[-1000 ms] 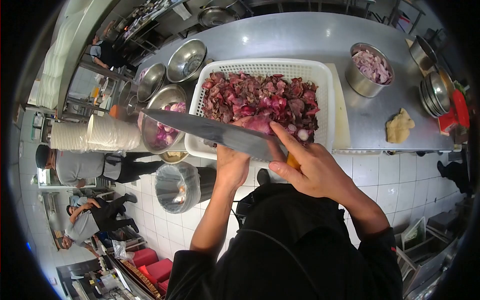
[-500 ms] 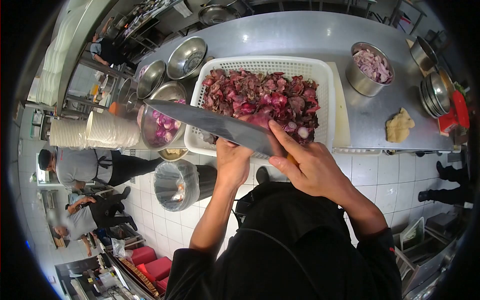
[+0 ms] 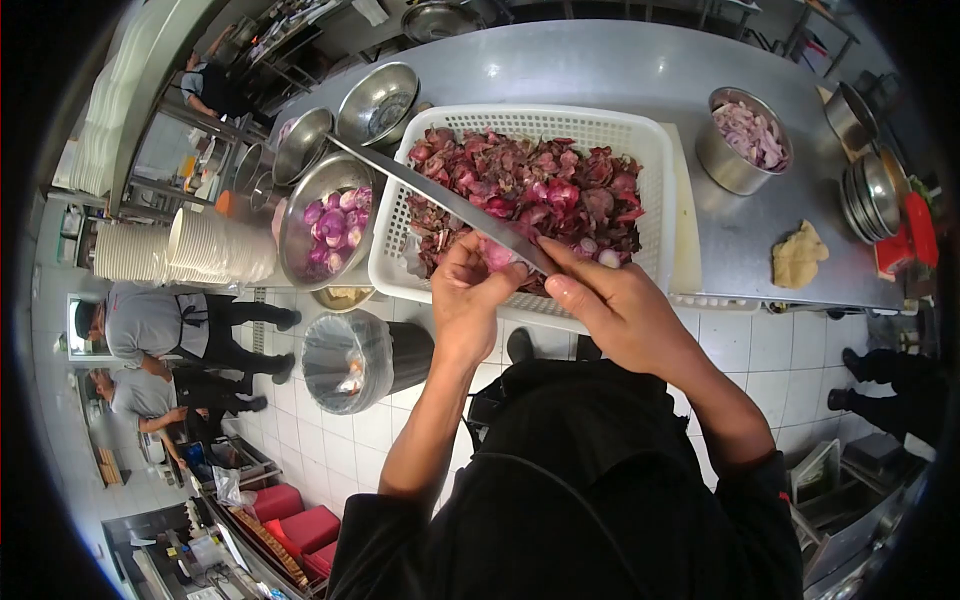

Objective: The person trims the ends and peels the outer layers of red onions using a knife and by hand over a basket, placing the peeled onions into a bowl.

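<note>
Both hands meet over a white basket [image 3: 657,195], an onion and a large knife between them.
The left hand [image 3: 464,305] pinches a pinkish onion [image 3: 497,256] in closed fingers, above the basket's contents towards seven o'clock. The right hand [image 3: 622,312] is wrapped round the knife [image 3: 430,195], its handle hidden and its blade pointing to ten o'clock, across the onion; whether the edge is touching it, I cannot tell. Dark red skins [image 3: 540,170] and a few onion pieces fill the basket. From the basket's middle, a steel bowl [image 3: 298,250] of peeled purple onions [image 3: 335,228] lies at nine o'clock, a steel pot [image 3: 733,172] of sliced onion between two and three, and a lined bin [image 3: 335,370] near eight.
</note>
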Demonstrator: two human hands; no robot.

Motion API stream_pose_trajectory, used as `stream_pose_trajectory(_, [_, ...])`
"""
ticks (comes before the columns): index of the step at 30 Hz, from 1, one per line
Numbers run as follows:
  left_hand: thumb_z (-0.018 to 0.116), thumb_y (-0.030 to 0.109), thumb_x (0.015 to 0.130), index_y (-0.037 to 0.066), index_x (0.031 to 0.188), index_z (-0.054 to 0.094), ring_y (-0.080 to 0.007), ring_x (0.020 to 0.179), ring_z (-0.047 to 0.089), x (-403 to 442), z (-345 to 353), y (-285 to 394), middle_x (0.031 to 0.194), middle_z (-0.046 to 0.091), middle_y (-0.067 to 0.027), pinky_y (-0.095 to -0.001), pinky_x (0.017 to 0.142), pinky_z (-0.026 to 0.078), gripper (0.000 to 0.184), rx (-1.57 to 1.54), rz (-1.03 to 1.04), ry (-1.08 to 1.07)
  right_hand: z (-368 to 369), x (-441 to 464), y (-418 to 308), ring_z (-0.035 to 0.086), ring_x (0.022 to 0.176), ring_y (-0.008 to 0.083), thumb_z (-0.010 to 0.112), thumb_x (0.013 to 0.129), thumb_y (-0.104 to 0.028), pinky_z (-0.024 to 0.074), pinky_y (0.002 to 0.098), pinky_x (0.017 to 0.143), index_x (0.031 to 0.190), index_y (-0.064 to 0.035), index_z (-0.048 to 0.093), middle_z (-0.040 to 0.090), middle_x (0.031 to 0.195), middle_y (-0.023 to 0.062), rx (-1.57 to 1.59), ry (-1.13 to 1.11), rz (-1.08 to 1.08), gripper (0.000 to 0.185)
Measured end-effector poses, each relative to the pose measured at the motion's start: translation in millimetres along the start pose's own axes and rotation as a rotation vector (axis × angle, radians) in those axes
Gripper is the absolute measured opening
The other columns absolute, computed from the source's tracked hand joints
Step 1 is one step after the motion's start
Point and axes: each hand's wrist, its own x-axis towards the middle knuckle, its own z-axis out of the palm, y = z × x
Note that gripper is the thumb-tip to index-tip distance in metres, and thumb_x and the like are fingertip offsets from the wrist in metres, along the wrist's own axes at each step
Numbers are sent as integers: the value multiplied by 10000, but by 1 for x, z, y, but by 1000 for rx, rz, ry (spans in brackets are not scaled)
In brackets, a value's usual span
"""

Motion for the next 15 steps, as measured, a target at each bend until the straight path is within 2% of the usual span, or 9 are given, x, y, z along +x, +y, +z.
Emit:
stream_pose_trajectory(3, [663,-130,776,-15,1216,579,-153,996,635,-4,-3,1,1107,657,-83,-308,904,515,463,-19,-7,0,4,10,18,689,690,264,516,997,-429,504,355,655,1324,-47,603,646,710,192,40,63,-18,510])
stream_pose_trajectory(6, [651,-147,772,-14,1239,567,-169,1050,623,-10,-11,5,1156,641,-97,-326,947,500,492,-36,8,-30,-21,21,13,499,505,116,462,1040,-431,436,276,484,1419,-41,509,521,625,26,231,-84,357,545])
stream_pose_trajectory(7, [645,-147,774,-14,1253,560,-174,1066,619,-11,-12,6,1168,636,-102,-330,959,493,504,-61,10,-44,-23,24,15,413,463,64,433,1042,-468,346,233,416,1438,-81,496,435,594,-23,299,-119,444,557])
stream_pose_trajectory(10, [635,-140,781,-18,1294,536,-183,1096,610,-10,-11,9,1201,624,-116,-337,978,481,537,-151,-13,-20,-29,28,19,423,474,62,444,1040,-462,363,236,424,1467,-107,466,446,598,-16,317,-198,526,557])
stream_pose_trajectory(13, [632,-131,783,-21,1322,520,-187,1099,612,-8,-10,14,1211,622,-125,-338,978,479,562,-204,-43,-24,-21,25,15,430,478,65,460,1032,-474,370,235,428,1489,-130,440,452,600,-13,320,-92,481,573])
stream_pose_trajectory(15, [630,-129,782,-21,1330,515,-186,1091,616,-8,-12,15,1211,623,-126,-339,975,481,569,-215,-54,-42,-20,24,15,435,480,71,463,1030,-472,373,238,428,1503,-134,419,453,601,-12,323,-116,406,583])
